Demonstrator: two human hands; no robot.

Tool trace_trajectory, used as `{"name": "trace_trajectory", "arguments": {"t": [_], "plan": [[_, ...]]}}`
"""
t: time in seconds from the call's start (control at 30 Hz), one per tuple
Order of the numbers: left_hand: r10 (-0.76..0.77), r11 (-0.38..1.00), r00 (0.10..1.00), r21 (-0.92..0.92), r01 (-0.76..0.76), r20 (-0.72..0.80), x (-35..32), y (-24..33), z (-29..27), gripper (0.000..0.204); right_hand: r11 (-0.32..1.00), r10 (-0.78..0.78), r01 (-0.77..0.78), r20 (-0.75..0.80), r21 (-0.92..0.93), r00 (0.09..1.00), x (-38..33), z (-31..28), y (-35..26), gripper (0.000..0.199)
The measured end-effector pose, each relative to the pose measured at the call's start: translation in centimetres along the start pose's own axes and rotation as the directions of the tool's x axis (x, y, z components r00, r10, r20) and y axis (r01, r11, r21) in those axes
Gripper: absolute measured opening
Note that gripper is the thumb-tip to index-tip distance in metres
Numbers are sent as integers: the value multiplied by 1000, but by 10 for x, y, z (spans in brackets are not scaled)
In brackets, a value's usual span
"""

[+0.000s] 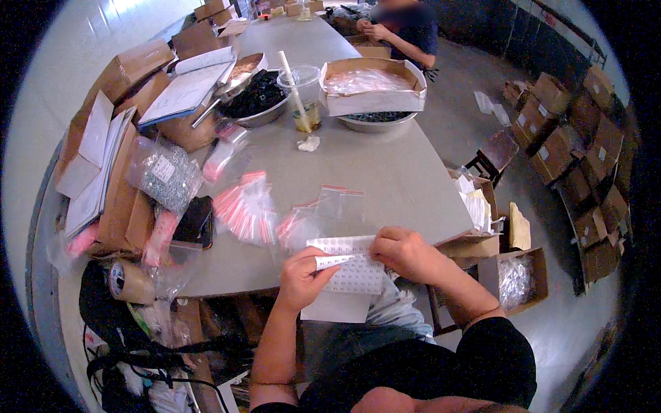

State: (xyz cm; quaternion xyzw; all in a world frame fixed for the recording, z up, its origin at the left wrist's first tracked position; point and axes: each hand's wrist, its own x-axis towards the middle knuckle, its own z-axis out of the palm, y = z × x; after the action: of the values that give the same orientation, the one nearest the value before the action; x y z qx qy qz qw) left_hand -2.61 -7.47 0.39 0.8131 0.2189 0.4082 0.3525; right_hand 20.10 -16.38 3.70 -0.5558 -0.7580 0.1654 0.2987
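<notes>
Over the near table edge, both hands hold a white sheet of small round printed stickers (pixel 358 277). My left hand (pixel 301 281) grips its left side, thumb on top, where a strip of the sheet is folded or curled. At the upper right edge, the fingers of my right hand (pixel 405 255) are pinched together on the sheet; whether a single sticker is between them is hidden. Below hangs a plain white part of paper (pixel 336 308), above my lap. Just beyond the hands lie clear zip bags with red strips (pixel 341 199), and a fanned pile of similar bags (pixel 246 210).
Left on the table are a bag of small metal parts (pixel 165 175), a dark phone (pixel 195 221), a tape roll (pixel 131 282) and cardboard boxes. Farther back stand a plastic cup (pixel 303 103), a bowl of black parts (pixel 256 96) and a white box (pixel 372 103). Another person (pixel 410 34) sits beyond.
</notes>
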Motion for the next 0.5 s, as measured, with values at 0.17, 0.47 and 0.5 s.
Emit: {"name": "trace_trajectory", "arguments": {"t": [0.17, 0.47, 0.5], "plan": [[-44, 999, 999, 14, 44, -3, -2, 1, -1, 13, 931, -93, 49, 105, 363, 990, 14, -25, 18, 13], [38, 998, 998, 40, -40, 48, -2, -5, 0, 15, 988, 152, -149, 160, -26, 975, 102, 5, 51, 27], [52, 998, 998, 31, -53, 38, -2, -5, 1, 15, 990, 139, -134, 124, -55, 982, 103, 10, 56, 27]]}}
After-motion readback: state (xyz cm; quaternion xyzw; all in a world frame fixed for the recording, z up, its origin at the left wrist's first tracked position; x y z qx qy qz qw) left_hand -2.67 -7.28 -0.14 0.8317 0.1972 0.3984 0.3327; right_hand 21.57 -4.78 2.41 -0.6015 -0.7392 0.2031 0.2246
